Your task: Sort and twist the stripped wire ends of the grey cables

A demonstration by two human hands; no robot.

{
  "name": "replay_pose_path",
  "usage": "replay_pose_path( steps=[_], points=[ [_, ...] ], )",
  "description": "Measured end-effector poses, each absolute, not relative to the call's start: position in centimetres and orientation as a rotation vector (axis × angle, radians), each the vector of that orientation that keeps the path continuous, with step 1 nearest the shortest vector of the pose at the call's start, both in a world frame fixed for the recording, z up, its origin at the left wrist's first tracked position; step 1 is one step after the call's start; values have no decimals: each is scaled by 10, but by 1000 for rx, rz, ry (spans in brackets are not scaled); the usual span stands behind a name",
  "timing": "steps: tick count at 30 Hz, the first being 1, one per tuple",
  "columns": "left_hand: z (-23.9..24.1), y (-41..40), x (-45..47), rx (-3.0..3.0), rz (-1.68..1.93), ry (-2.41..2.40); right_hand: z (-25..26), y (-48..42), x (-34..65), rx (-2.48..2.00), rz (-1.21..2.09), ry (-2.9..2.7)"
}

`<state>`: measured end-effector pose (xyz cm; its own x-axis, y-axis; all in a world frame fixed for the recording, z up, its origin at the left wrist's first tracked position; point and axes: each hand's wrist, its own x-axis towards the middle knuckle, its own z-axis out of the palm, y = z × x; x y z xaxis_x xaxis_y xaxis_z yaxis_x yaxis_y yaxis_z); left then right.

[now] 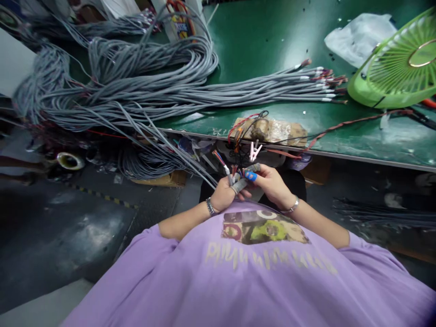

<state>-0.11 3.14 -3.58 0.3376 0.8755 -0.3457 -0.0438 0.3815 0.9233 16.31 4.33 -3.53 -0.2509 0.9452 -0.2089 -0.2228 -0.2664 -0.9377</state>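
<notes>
My left hand (225,190) and my right hand (270,184) meet close to my chest, just below the edge of the green workbench (272,45). Both wear finger cots, grey and blue. My left hand is closed on a grey cable (190,163) whose stripped coloured wire ends (226,165) stick up above its fingers. My right hand pinches at those wire ends, fingers curled. A pink clip (254,151) and a tangle of red and black wires (243,131) hang at the bench edge just above my hands.
A large mass of grey cables (136,77) covers the bench's left and spills over its edge. A bundle with stripped ends (306,81) lies across the middle. A green fan (398,63) and a plastic bag (357,34) sit at right. A tape roll (70,160) lies below left.
</notes>
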Motion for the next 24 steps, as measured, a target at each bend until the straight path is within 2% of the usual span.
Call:
replay_pose_path(
  steps=[5, 15, 24],
  points=[
    [-44, 31, -5, 966, 843, 1031, -39, 49, 160, -1008, 1722, -1053],
    [-39, 30, -4, 919, 849, 1094, -38, 50, 148, -1076, 1626, -984],
    [-40, 32, -2, 962, 818, 1072, -39, 49, 150, -1059, 1677, -990]
  ],
)
